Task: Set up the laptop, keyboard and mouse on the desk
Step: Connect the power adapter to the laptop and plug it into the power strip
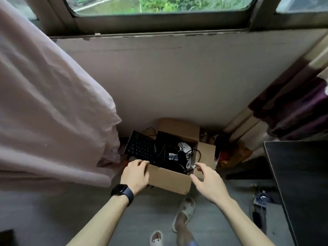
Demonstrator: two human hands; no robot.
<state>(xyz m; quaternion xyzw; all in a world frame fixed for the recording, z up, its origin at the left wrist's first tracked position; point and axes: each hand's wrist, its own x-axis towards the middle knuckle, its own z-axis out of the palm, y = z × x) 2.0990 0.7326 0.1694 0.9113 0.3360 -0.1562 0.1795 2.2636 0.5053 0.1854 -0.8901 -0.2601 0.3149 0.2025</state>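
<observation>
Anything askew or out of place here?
The black keyboard sticks out tilted past the left side of the cardboard box, and black cables lie tangled over the gear inside. Nothing looks spilled or damaged.

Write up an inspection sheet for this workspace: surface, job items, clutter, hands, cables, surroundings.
Surface: dark desk at the right edge, partly in view.
Job's things: black keyboard tilted upright in the cardboard box on the floor; flat black slab beside it, probably the laptop; white object, possibly the mouse.
Clutter: orange and red items right of the box, too blurred to name.
Hands: left hand grips the box's near left corner; right hand open, fingers spread by the near right corner, contact unclear.
Cables: black cable looped inside the box.
Surroundings: window above, pale curtain left, purple curtain right.
</observation>
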